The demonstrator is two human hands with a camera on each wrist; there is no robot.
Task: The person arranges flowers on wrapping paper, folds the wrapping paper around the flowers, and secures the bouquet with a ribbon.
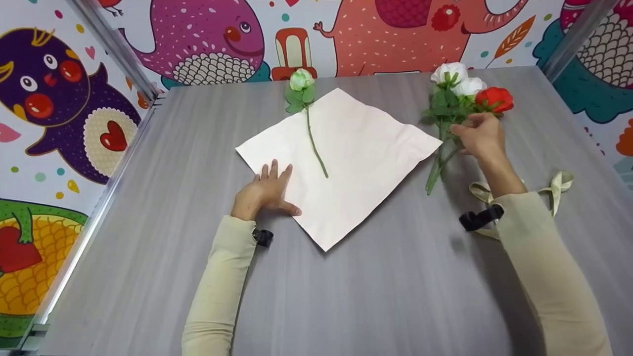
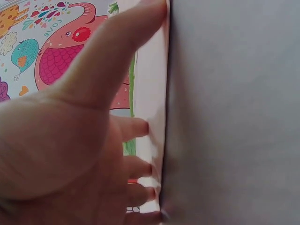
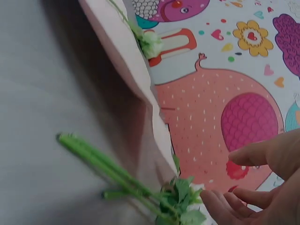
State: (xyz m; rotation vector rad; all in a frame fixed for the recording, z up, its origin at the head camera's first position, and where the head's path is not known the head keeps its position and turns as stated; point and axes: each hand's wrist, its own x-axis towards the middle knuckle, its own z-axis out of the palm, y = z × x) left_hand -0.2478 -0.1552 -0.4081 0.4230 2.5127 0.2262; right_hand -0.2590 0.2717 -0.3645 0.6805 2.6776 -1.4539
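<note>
A pale pink square of wrapping paper (image 1: 366,153) lies cornerwise on the grey table. My left hand (image 1: 264,192) rests on its left edge with fingers spread, the thumb near the lower left side. On the paper lies one greenish-white artificial rose (image 1: 301,80), its bloom past the upper left edge. To the right is a group of artificial roses: white roses (image 1: 450,74) and a red rose (image 1: 494,100), with green stems (image 3: 101,159) pointing toward me. My right hand (image 1: 483,138) hovers by their leaves, thumb and fingers apart in the right wrist view, gripping nothing visible.
A cream ribbon (image 1: 560,185) lies loosely looped on the right of the table, partly hidden under my right forearm. Behind the table stands a wall printed with cartoon animals (image 1: 395,39). A metal rail (image 1: 94,232) runs along the left edge.
</note>
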